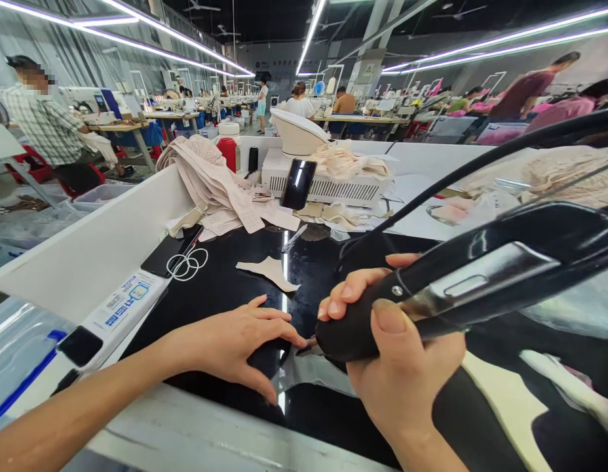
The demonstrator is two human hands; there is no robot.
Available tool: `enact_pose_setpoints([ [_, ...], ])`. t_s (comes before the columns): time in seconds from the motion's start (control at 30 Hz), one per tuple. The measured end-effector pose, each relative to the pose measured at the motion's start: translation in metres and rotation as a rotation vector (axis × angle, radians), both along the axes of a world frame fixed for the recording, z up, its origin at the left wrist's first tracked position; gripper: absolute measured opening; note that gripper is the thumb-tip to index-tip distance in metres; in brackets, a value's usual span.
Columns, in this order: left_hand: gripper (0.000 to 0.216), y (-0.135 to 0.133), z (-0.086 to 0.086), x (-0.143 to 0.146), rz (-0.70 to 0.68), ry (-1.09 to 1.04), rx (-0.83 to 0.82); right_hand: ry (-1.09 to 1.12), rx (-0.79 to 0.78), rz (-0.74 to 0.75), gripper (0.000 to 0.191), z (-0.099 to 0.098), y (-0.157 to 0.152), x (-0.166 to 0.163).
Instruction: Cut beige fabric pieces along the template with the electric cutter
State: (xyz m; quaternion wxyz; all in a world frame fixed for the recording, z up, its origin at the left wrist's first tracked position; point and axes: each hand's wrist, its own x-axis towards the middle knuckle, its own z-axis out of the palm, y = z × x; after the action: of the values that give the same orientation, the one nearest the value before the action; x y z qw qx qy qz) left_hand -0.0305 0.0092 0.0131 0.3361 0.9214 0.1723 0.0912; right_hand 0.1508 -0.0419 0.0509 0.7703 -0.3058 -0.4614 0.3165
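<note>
Black handheld tool [461, 282] with a silver side plate sits in our right hand [407, 373], which is closed around its thick front end, thumb on the near side and fingers wrapped over the far side. Its narrow metal tip [311, 349] points at our left hand [230, 347] and ends by the index fingertip, touching it or just beside it; we cannot tell which. Our left hand is palm down, fingers spread and thumb well apart, with nothing visible in its grasp. Between our hands, a greyish patch [323, 375] shows on the glossy black tabletop [215, 295]; whether it is a thin sheet or a reflection, we cannot tell. Just beyond our left hand lies a cream cut piece [268, 272]. Farther beyond our hands, pale strips [225, 190] are heaped near a propped-up phone [299, 183].
</note>
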Motion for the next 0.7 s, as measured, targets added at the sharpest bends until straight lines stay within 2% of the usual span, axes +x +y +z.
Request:
enact_pose_setpoints([
  [0.43, 0.067, 0.0005, -0.0019, 0.0026, 0.004, -0.026, -0.011, -0.013, 0.017, -0.014, 0.039, -0.0025, 0.0049, -0.0014],
  [0.7, 0.065, -0.0008, 0.0017, 0.0009, -0.001, 0.006, 0.019, -0.033, -0.005, 0.002, 0.031, -0.0043, 0.0014, -0.0035],
])
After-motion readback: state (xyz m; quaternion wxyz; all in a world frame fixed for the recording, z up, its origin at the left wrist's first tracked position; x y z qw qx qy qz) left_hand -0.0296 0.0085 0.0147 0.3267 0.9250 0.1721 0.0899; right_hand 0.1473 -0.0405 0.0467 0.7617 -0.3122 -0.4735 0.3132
